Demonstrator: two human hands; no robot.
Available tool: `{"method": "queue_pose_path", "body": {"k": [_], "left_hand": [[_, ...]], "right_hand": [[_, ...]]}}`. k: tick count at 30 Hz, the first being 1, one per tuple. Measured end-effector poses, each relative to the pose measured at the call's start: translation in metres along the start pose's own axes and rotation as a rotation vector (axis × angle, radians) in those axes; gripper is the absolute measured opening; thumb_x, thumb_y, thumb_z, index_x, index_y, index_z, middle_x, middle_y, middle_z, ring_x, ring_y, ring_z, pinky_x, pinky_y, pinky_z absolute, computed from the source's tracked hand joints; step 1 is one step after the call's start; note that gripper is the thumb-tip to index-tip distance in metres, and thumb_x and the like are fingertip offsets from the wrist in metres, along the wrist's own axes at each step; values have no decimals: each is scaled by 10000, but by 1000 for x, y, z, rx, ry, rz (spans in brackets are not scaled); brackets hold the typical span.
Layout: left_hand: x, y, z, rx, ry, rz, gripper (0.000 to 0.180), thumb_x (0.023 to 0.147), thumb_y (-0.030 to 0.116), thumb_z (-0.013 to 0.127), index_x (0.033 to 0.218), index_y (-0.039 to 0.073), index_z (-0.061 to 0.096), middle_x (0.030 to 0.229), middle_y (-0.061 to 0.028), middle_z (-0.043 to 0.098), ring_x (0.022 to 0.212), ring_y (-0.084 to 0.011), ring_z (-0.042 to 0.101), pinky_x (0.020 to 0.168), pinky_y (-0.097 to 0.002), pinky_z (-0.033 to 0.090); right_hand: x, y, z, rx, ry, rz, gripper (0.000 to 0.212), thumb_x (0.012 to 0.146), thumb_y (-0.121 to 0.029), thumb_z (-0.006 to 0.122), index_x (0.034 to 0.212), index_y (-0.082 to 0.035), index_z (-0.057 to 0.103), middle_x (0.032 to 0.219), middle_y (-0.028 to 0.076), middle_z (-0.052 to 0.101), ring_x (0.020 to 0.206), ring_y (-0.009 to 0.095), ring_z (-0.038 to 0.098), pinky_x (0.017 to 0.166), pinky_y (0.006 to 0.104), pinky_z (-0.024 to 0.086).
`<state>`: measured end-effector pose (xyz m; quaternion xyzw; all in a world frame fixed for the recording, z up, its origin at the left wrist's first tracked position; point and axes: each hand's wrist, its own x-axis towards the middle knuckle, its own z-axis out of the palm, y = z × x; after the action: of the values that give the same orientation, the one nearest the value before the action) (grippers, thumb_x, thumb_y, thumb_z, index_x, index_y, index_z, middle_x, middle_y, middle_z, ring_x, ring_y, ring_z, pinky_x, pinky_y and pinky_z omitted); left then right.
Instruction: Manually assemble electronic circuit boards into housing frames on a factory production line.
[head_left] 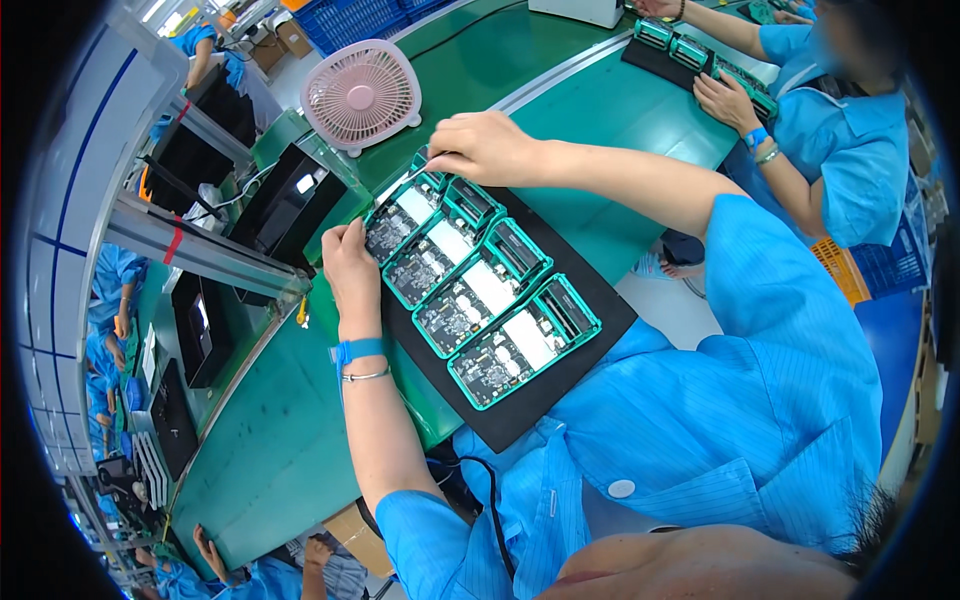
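Note:
Several green-framed circuit board units (pixel 490 372) lie side by side in a slanting row on a black mat (pixel 590 335). Each has a dark board section, a pale silver plate and a raised black part at one end. My left hand (pixel 352 268), with a blue wrist strap (pixel 358 350), is closed with its fingers curled at the left end of the farthest unit (pixel 403 222). Curled over that unit's other end is my right hand (pixel 485 148), thumb and fingers closed on the green frame. Parts of both hands' fingertips are hidden.
A pink fan (pixel 361 92) stands beyond the units. Black open boxes (pixel 285 205) sit left, past a metal rail (pixel 215 250). At the upper right, a co-worker's hand (pixel 725 100) rests by similar units on another black mat. The green bench (pixel 290 420) curves around.

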<state>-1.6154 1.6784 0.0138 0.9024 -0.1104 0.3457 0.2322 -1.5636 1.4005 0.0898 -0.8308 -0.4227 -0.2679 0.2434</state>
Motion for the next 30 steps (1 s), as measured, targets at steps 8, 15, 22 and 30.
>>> {"method": "queue_pose_path", "body": {"k": [8,15,22,30], "left_hand": [[-4,-4,2,-34,51,-13,127,906,35,661,1026,46,702,946,-142,606,828,-326,636,709,-425,523],[-6,-1,0,-60,64,-4,94,865,-11,671,945,37,668,893,-137,590,816,-338,623,694,-421,517],[-6,-7,1,-62,50,61,103,847,-30,677,933,26,677,869,-128,597,796,-310,639,700,-391,521],[-10,-9,0,-39,40,44,128,803,-59,660,891,33,673,858,-120,594,831,-314,623,709,-422,512]], "right_hand": [[41,10,32,-97,-139,-111,206,906,-282,682,857,-84,657,838,59,623,822,276,653,700,424,511],[67,2,57,-101,-255,-138,229,836,-305,733,810,-83,678,873,62,666,828,296,682,687,445,524],[76,6,76,-188,-426,-140,297,776,-401,762,769,-113,688,758,73,701,747,296,695,636,445,519],[78,2,83,-192,-515,-142,316,798,-401,745,748,-102,658,801,52,687,765,297,692,624,450,516]]}}
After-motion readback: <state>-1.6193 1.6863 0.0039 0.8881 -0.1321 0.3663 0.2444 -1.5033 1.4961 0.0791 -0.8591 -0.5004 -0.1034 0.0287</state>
